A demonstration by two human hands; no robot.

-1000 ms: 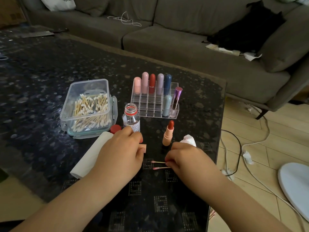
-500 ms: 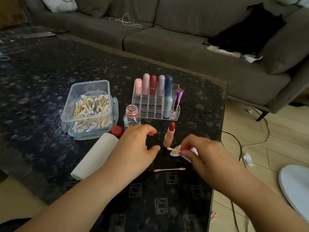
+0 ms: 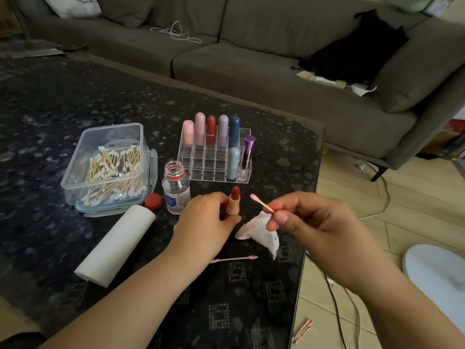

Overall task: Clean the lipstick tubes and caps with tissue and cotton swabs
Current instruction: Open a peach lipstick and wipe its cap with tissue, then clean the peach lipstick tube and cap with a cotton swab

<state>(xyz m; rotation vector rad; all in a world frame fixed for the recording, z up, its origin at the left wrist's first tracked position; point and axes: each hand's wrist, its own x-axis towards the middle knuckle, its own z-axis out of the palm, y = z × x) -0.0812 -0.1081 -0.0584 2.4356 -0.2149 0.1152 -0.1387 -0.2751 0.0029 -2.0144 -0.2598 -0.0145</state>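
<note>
An uncapped peach lipstick tube (image 3: 233,204) with a red bullet stands upright on the dark table (image 3: 75,102). My left hand (image 3: 206,222) grips its base between thumb and fingers. My right hand (image 3: 307,220) pinches a cotton swab (image 3: 261,203) with a pink-stained tip, held just right of the tube. A crumpled stained tissue (image 3: 261,231) lies under my right hand. Another used swab (image 3: 234,258) rests on the table nearer to me. Several capped lipsticks stand in a clear organizer (image 3: 214,170).
A clear box of cotton swabs (image 3: 110,167) sits at left, with an open small bottle (image 3: 176,190), its red cap (image 3: 153,201) and a tissue roll (image 3: 115,245) nearby. Used swabs (image 3: 303,329) and cables lie on the floor at right. A grey sofa (image 3: 251,66) stands behind.
My right hand picked one swab off the table and raised it beside the lipstick. My left hand moved right and took hold of the lipstick tube.
</note>
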